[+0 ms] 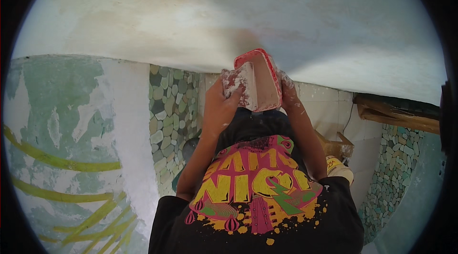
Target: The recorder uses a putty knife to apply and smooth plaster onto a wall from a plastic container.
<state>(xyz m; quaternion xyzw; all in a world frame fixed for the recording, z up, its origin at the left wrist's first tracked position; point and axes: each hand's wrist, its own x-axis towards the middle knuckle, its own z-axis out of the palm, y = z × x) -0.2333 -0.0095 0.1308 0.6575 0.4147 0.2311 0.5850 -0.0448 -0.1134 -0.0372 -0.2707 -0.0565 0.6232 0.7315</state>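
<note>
Surface (143, 20): off-white and patchy, spanning the top of my remote feed.
Shirt (334, 225): black, bright print, low in my view.
Tub (273, 73): red-rimmed, between the hands, mouth toward my camera; long axis roughly up-down, top leaning left.
Left hand (223, 107): thumb and fingers closed on the scraper.
Right hand (289, 90): clasping the tub's right side.
Scraper (244, 82): white-smeared, up-right of its grip, straight edge facing right across the tub's mouth.
</note>
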